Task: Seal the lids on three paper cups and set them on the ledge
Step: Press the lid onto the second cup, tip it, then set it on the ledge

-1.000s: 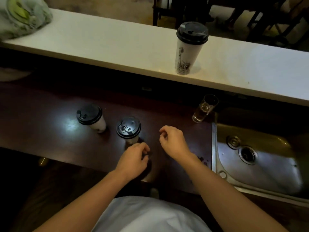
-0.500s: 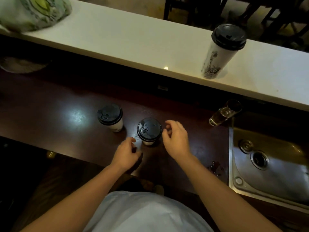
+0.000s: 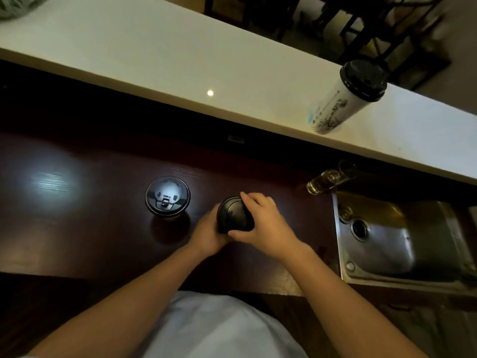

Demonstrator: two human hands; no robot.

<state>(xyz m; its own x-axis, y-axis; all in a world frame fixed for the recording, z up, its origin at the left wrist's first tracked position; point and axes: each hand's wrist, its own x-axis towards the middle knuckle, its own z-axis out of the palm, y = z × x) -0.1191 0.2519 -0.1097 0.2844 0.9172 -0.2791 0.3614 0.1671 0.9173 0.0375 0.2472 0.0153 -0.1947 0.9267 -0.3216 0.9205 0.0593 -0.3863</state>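
Two small paper cups with black lids stand on the dark wooden counter. Around the right small cup [image 3: 232,215] both hands are wrapped: my left hand [image 3: 206,236] grips its side from the near left, and my right hand [image 3: 263,223] lies over the lid's right rim, thumb at the near edge. The left small cup [image 3: 167,197] stands free beside them, lid on. A tall white printed cup [image 3: 343,104] with a black lid stands on the white ledge [image 3: 154,55] at the right.
A glass [image 3: 327,178] with some liquid stands by the steel sink [image 3: 402,239] at the right. A green-patterned bag [image 3: 15,6] lies on the ledge's far left end. Dark chairs stand beyond the ledge.
Both hands have closed in from the near side onto the right small cup, left on its body and right over its lid. My view has tilted down and shifted left.
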